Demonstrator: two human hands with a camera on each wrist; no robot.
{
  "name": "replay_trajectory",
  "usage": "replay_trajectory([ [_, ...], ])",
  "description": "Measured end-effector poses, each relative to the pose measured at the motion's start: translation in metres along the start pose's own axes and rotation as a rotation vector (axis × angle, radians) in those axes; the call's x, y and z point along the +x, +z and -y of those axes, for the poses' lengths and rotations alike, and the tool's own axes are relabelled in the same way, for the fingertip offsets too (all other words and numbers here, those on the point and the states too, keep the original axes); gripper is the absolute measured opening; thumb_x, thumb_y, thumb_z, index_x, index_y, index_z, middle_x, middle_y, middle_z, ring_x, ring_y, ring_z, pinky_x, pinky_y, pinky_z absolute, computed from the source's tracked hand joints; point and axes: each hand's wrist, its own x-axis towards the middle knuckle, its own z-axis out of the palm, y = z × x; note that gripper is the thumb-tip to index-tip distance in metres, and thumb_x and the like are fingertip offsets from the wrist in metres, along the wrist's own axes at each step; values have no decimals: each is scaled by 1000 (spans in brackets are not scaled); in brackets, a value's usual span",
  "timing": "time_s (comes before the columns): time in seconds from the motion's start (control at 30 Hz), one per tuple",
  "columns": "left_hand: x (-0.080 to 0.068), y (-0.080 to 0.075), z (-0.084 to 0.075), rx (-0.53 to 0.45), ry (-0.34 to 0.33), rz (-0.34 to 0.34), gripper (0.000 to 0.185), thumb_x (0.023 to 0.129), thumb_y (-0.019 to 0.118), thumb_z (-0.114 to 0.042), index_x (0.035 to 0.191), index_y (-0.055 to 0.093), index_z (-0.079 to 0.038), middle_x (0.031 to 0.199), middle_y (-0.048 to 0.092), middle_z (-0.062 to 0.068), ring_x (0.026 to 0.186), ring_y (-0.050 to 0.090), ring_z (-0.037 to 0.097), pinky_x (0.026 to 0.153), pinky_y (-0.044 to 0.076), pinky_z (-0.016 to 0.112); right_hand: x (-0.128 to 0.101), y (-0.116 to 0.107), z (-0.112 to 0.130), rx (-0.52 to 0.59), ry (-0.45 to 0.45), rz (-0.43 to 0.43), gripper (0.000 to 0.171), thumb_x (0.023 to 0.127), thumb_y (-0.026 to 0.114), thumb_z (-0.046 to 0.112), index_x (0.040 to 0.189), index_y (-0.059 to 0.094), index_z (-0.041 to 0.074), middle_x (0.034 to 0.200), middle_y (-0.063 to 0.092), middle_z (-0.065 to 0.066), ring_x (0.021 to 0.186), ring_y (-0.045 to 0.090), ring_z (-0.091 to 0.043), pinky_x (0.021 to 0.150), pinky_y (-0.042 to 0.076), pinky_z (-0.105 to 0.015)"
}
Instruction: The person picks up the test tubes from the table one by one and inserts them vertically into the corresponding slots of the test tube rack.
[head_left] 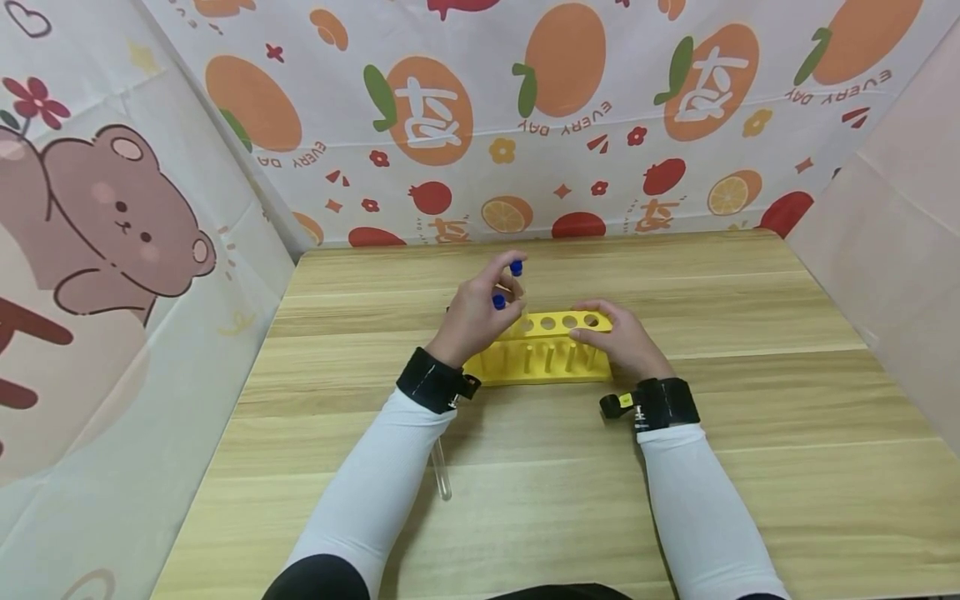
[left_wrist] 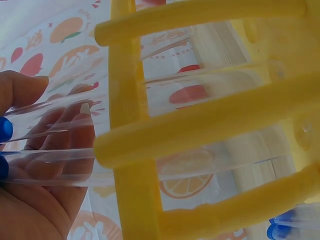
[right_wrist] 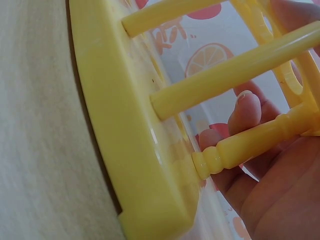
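A yellow test tube rack stands on the table, its top plate pierced by a row of round holes. My left hand is above its left part, thumb and fingers around a clear test tube with a blue cap. Another blue cap shows close to the palm. In the left wrist view, clear tubes pass down through the top plate, the fingers behind them. My right hand grips the rack's right end, thumb in front; in the right wrist view, its fingers curl behind the end post.
A clear test tube lies on the wooden table, partly hidden under my left forearm. Two blue caps appear beyond the rack in the left wrist view. A fruit-printed cloth hangs behind the table.
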Motion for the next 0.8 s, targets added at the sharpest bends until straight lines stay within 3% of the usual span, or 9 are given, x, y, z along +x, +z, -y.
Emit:
replay_trajectory([
  [0.8,1,0,3,12,69,15,50,89,70,-8,134,53,-20,89,66,2,84,65,14,76,58,26,-1,1,2,6,-5,4,58,83,73,53,132,58,25,147,47,-3,140,36,-27,108,37,-55],
])
